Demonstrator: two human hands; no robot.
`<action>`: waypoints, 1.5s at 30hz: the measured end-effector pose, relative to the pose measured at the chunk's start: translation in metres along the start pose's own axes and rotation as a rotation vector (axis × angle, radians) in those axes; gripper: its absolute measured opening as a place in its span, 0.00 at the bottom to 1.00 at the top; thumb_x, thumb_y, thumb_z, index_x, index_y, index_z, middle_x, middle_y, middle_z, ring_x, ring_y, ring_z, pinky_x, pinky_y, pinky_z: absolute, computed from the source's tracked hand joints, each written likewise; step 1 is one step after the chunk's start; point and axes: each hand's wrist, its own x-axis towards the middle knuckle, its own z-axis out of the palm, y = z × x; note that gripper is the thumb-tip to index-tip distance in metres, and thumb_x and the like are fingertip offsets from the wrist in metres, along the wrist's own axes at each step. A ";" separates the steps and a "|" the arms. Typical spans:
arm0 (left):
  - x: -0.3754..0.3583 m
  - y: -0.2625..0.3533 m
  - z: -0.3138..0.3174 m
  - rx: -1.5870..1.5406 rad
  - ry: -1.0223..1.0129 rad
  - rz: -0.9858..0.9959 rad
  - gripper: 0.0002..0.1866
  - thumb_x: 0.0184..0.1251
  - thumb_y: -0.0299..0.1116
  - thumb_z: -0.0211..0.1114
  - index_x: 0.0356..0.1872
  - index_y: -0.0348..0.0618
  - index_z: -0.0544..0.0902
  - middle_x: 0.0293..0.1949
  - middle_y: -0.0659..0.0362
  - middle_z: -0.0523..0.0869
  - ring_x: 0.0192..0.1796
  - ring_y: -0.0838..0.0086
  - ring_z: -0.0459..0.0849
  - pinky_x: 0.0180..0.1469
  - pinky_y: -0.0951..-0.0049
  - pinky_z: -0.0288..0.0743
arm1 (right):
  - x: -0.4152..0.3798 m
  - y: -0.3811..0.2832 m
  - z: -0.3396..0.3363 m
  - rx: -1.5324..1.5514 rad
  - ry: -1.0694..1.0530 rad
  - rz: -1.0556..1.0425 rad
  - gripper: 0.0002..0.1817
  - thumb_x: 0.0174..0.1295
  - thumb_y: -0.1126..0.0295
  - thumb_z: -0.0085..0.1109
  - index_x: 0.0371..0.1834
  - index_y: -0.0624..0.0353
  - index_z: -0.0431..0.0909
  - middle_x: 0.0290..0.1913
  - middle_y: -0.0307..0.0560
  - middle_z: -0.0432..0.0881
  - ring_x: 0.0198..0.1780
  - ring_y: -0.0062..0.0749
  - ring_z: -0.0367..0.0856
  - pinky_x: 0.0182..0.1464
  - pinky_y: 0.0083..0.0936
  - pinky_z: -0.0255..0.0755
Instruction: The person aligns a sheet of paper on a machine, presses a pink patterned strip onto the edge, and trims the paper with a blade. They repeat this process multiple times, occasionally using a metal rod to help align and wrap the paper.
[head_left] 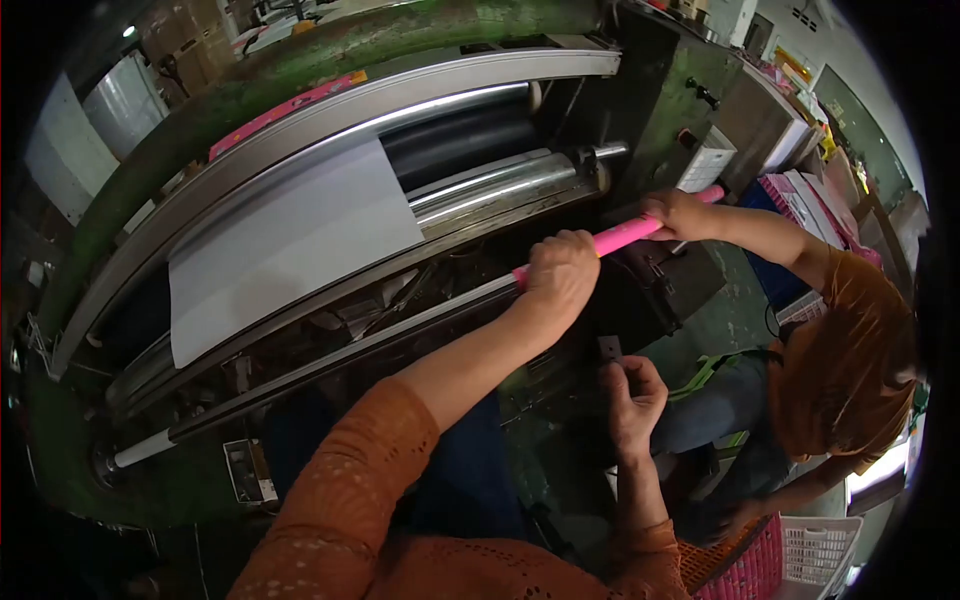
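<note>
Left hand [563, 268]: fingers wrapped around the pink tube [622, 237], at 2 o'clock from view centre. Right hand [636, 400]: at 4 o'clock, pinching a small dark plate [609, 347]. Tube: bright, slim, angled toward 2 o'clock; co-worker's hand [682, 215] grasps its far portion.

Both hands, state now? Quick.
Left hand: closed around the pink tube.
Right hand: closed, pinching a small dark flat piece.
</note>
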 end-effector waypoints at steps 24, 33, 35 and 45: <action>-0.340 -0.313 -0.095 -1.711 0.591 -1.169 0.19 0.73 0.47 0.59 0.53 0.44 0.78 0.50 0.56 0.82 0.56 0.67 0.79 0.58 0.65 0.73 | 0.056 -0.188 0.326 0.044 -1.021 -0.001 0.20 0.68 0.54 0.51 0.44 0.61 0.82 0.34 0.44 0.87 0.27 0.18 0.80 0.25 0.13 0.62; -0.354 -0.332 -0.106 -1.776 0.733 -1.176 0.15 0.72 0.39 0.62 0.49 0.39 0.77 0.42 0.55 0.84 0.43 0.69 0.85 0.44 0.67 0.81 | 0.009 0.053 0.233 0.668 -0.357 0.655 0.17 0.65 0.64 0.61 0.54 0.58 0.75 0.48 0.43 0.81 0.46 0.32 0.80 0.49 0.29 0.76; -0.367 -0.327 -0.100 -1.732 0.796 -1.161 0.11 0.71 0.36 0.62 0.47 0.41 0.78 0.39 0.58 0.84 0.39 0.72 0.85 0.43 0.69 0.81 | 0.021 0.072 0.227 0.737 -0.355 0.500 0.19 0.65 0.65 0.61 0.57 0.59 0.74 0.50 0.45 0.81 0.51 0.37 0.80 0.57 0.33 0.75; -0.381 -0.295 -0.155 -1.525 0.594 -1.314 0.10 0.71 0.36 0.63 0.37 0.39 0.80 0.31 0.56 0.85 0.34 0.73 0.84 0.41 0.72 0.79 | -0.013 0.040 0.192 0.634 -0.348 0.474 0.05 0.64 0.74 0.59 0.30 0.55 0.77 0.28 0.35 0.78 0.30 0.17 0.74 0.35 0.15 0.69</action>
